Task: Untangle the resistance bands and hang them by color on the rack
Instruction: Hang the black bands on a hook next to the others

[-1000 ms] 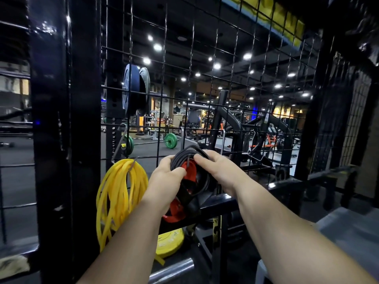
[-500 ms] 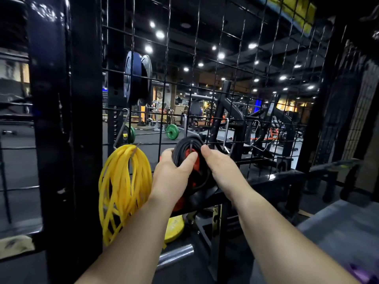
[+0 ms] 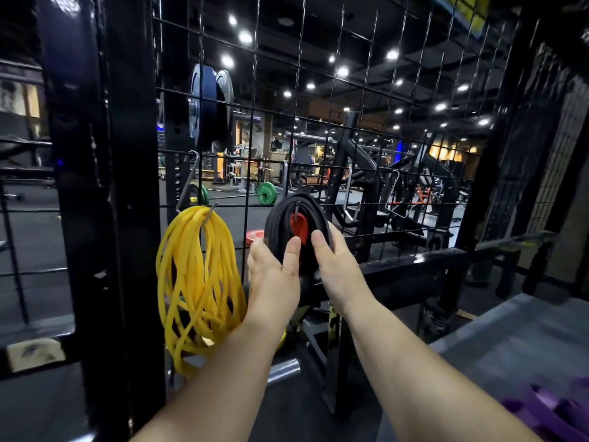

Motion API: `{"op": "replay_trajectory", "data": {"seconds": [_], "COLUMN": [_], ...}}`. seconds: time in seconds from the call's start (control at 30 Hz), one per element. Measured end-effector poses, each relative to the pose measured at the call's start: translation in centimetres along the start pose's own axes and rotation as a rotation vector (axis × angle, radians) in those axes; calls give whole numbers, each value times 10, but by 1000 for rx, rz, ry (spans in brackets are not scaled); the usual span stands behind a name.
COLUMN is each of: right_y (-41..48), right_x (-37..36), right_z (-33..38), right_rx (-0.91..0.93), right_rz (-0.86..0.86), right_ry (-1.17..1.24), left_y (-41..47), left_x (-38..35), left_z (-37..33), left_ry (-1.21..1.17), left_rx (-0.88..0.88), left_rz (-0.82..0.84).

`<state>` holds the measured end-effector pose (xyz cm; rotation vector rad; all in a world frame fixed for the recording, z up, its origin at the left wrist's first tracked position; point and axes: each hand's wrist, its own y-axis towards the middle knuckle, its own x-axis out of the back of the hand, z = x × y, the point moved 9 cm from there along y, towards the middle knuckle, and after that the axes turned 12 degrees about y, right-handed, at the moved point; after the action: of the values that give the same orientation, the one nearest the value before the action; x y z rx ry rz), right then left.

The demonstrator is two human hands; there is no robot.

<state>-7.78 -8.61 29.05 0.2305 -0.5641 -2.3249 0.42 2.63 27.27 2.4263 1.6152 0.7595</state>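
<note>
Where the rack (image 3: 127,154) fills the far view, yellow bands (image 3: 197,282) hang on its left, and just right of them black bands (image 3: 280,218) hang against the grid. The left hand (image 3: 274,269) and right hand (image 3: 336,263) both grip the black bands, thumbs in front, fingers curled behind; a red band (image 3: 299,226) shows inside the loop.

the lower half of the black bands (image 3: 282,218) is hidden behind the left hand (image 3: 274,269) and the right hand (image 3: 334,266), and the fingertips of both go out of sight behind the bundle. inside the black bands only a scrap of a red band (image 3: 299,226) shows. far below and to the right of the black bands, purple bands (image 3: 554,413) are blurred and cut off by the corner. left of the black bands, the left forearm covers the lower right of the yellow bands (image 3: 197,275).
</note>
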Motion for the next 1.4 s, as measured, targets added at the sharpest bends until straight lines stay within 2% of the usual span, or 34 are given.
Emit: {"op": "replay_trajectory", "data": {"seconds": [0.43, 0.73, 1.07, 1.13, 1.23, 1.4], "right_y": [-26, -45, -61, -66, -70, -82], "right_x": [0, 2, 10, 17, 36, 91], "right_z": [-6, -15, -38, -48, -56, -68], "right_rx": [-48, -117, -168, -207, -242, -293], "right_rz": [-58, -40, -34, -41, -78, -177], "right_ry": [-28, -58, -102, -93, -130, -204], "left_y": [-21, -48, -92, -88, -75, -80], "left_x": [1, 1, -7, -20, -63, -128], "left_z": [-3, 3, 30, 39, 53, 37], "left_ry": [77, 151, 25, 51, 164, 122], "left_rx": [-48, -155, -206, -140, -24, 25], "left_rz": [-42, -128, -266, -199, 37, 237]}}
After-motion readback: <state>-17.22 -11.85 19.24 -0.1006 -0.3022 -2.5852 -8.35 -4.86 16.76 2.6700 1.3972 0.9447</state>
